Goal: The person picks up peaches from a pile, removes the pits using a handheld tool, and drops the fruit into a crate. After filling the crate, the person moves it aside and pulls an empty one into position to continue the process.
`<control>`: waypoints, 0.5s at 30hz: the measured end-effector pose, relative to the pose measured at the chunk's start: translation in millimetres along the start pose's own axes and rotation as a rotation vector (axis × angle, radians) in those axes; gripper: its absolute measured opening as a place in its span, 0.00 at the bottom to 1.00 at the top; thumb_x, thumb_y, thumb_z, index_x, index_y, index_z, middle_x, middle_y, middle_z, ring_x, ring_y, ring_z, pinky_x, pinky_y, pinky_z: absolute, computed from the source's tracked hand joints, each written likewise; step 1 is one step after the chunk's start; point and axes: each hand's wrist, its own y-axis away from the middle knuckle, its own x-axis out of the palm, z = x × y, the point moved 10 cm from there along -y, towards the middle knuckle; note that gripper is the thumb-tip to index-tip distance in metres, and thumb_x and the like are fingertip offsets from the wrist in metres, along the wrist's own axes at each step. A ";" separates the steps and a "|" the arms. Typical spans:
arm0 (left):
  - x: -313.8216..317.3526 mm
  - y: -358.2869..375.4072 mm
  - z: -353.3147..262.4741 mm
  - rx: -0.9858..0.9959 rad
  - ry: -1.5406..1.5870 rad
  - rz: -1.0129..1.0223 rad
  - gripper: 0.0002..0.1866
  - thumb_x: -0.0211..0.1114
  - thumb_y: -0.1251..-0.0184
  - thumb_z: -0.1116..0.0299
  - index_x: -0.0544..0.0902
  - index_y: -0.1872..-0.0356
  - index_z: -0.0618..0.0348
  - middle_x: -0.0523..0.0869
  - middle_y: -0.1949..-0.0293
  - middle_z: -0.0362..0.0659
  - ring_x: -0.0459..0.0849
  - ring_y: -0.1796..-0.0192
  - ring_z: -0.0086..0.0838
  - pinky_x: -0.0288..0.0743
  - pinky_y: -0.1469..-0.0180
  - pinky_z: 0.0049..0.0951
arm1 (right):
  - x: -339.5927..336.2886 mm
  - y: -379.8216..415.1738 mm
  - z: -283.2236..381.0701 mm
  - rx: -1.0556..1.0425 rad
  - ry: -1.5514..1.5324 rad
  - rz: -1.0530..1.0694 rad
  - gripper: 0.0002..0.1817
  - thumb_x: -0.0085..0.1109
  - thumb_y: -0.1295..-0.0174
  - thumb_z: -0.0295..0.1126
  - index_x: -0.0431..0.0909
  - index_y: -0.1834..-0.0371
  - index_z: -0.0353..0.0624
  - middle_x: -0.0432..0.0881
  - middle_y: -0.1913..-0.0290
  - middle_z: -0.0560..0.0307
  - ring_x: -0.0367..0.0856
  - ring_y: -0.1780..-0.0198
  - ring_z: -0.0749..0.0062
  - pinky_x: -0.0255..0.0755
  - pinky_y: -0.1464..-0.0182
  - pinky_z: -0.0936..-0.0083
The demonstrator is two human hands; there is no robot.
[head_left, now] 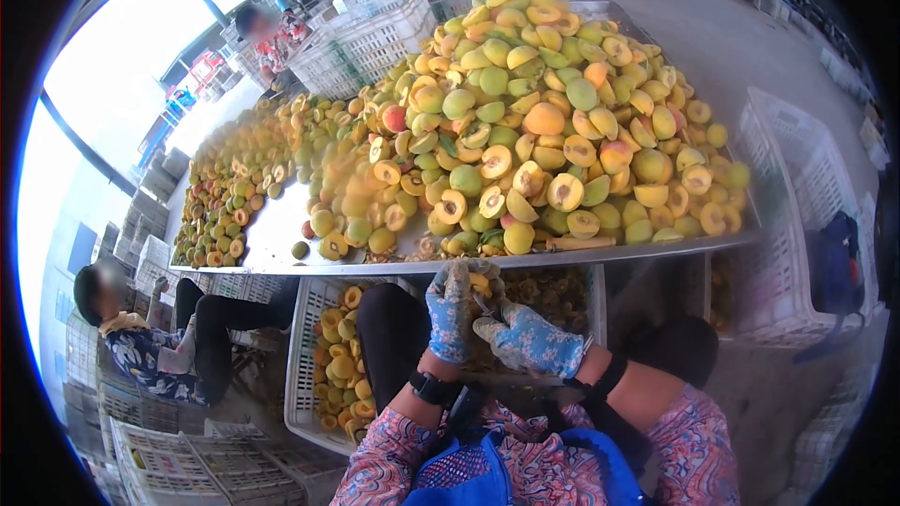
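In a blue flowered glove, my left hand (450, 311) is closed around a yellow peach piece (481, 283) just below the table edge. My right hand (532, 335), gloved alike, comes in close from the right with its fingers curled towards the fruit. A thin, dark sliver shows between the hands, too small to name; the right fingers partly hide what they grip. Above both hands, a large heap of whole and halved peaches (525, 131) covers the metal table (281, 234). A wooden-looking handle (579, 244) lies at the heap's front edge.
At my left knee stands a white crate (298, 384) of peach halves. Pits and scraps (553, 295) lie under the table edge. Another white crate (797, 159) with a dark blue bag (836, 262) is on the right. Two people sit at the left, near stacked crates (366, 42).
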 end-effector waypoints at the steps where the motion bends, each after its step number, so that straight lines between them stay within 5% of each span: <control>1: 2.1 -0.3 0.2 -0.008 -0.018 0.011 0.18 0.56 0.27 0.54 0.80 0.60 0.62 0.85 0.65 0.46 0.84 0.67 0.33 0.82 0.65 0.33 | -6.5 4.8 29.3 -0.381 0.259 -0.129 0.21 0.53 0.33 0.40 0.72 0.47 0.33 0.83 0.62 0.35 0.81 0.56 0.40 0.75 0.53 0.57; 5: -3.2 -0.1 7.3 -0.025 -0.056 -0.027 0.19 0.55 0.26 0.54 0.80 0.60 0.62 0.85 0.65 0.47 0.84 0.66 0.34 0.83 0.64 0.35 | -9.9 -0.4 28.1 -0.307 0.375 -0.054 0.21 0.54 0.34 0.40 0.72 0.48 0.33 0.83 0.62 0.35 0.81 0.55 0.39 0.74 0.53 0.57; 7: -1.6 2.5 7.3 -0.017 0.005 -0.004 0.19 0.55 0.26 0.54 0.80 0.60 0.63 0.85 0.65 0.48 0.84 0.66 0.34 0.83 0.63 0.35 | 4.8 16.2 -0.3 0.370 -0.140 0.160 0.18 0.54 0.35 0.37 0.76 0.51 0.34 0.82 0.57 0.36 0.80 0.54 0.42 0.73 0.51 0.58; 8: -0.1 3.4 5.6 -0.007 0.066 0.016 0.19 0.54 0.26 0.54 0.80 0.61 0.63 0.84 0.65 0.48 0.84 0.66 0.35 0.83 0.63 0.35 | 6.1 13.2 -9.8 0.371 -0.139 0.161 0.18 0.54 0.35 0.37 0.76 0.51 0.34 0.82 0.57 0.36 0.80 0.54 0.42 0.73 0.51 0.58; 10: 4.6 0.8 6.9 -0.099 0.020 0.015 0.20 0.55 0.27 0.53 0.80 0.61 0.63 0.84 0.65 0.48 0.84 0.66 0.35 0.83 0.63 0.35 | -6.7 -3.3 13.3 -0.164 0.479 -0.010 0.21 0.56 0.37 0.40 0.73 0.48 0.34 0.81 0.59 0.31 0.80 0.54 0.39 0.74 0.52 0.56; 14: 6.0 1.3 12.7 -0.218 -0.020 0.031 0.20 0.57 0.28 0.53 0.80 0.63 0.64 0.84 0.66 0.48 0.85 0.66 0.35 0.83 0.63 0.35 | -6.9 -2.3 13.9 -0.236 0.428 0.003 0.22 0.56 0.37 0.41 0.72 0.48 0.34 0.81 0.60 0.31 0.80 0.54 0.39 0.74 0.52 0.57; 15: 5.8 0.9 14.2 -0.217 -0.021 0.032 0.20 0.57 0.28 0.53 0.80 0.63 0.64 0.84 0.66 0.48 0.85 0.66 0.35 0.83 0.63 0.35 | -6.1 -0.8 12.6 -0.100 0.245 0.062 0.22 0.55 0.37 0.41 0.72 0.49 0.33 0.81 0.59 0.31 0.79 0.53 0.39 0.74 0.51 0.57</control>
